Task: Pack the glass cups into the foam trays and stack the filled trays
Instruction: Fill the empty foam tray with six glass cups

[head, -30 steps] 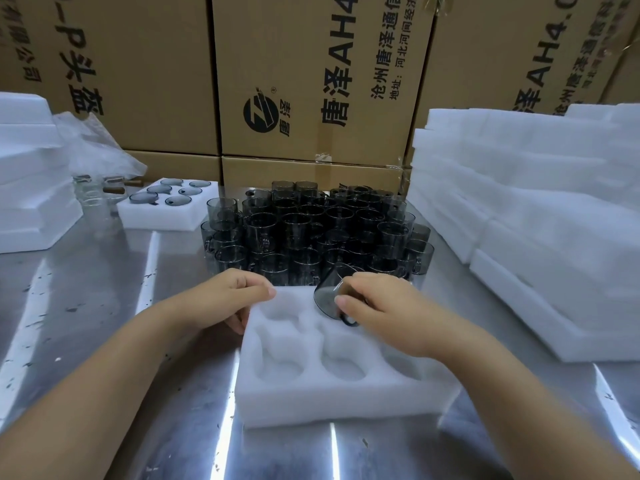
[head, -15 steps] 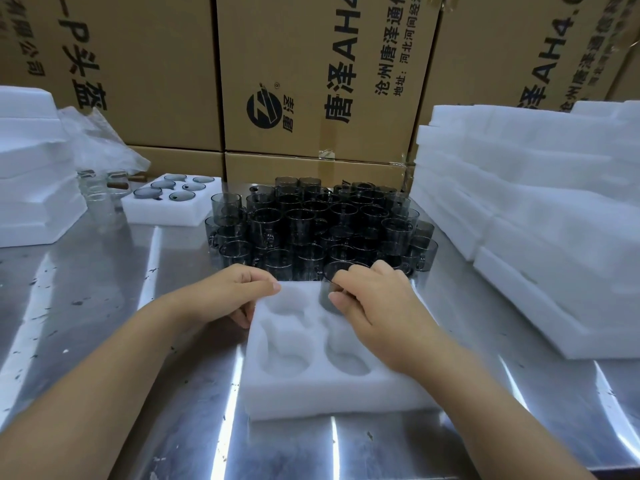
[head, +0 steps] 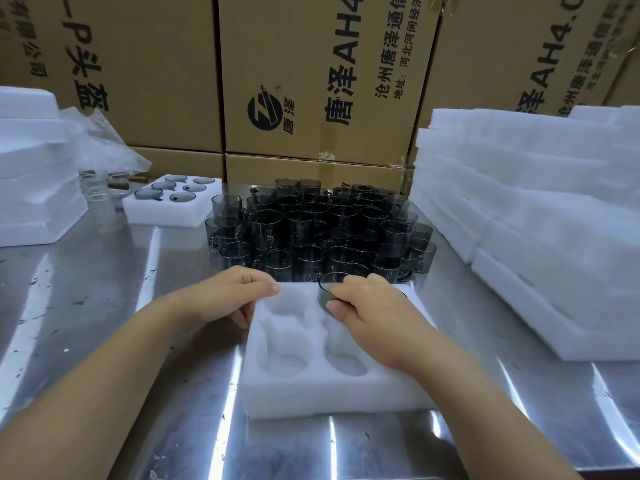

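Note:
A white foam tray (head: 311, 386) with round pockets lies on the steel table in front of me. My left hand (head: 232, 292) grips its far left corner. My right hand (head: 367, 306) holds a smoky grey glass cup (head: 327, 282) at the tray's far right pocket; only the cup's rim shows past my fingers. Behind the tray stands a dense cluster of several grey glass cups (head: 311, 230). A filled foam tray (head: 169, 202) with cups sunk in its pockets sits at the back left.
Tall stacks of white foam trays (head: 536, 209) fill the right side. More foam (head: 31, 168) is piled at the far left beside clear plastic wrap (head: 100, 140) and clear glasses (head: 100, 199). Cardboard boxes (head: 311, 74) wall off the back.
My right hand has tipped the cup from tilted to more upright and lowered it into the tray's far right pocket. My left hand keeps its hold on the corner.

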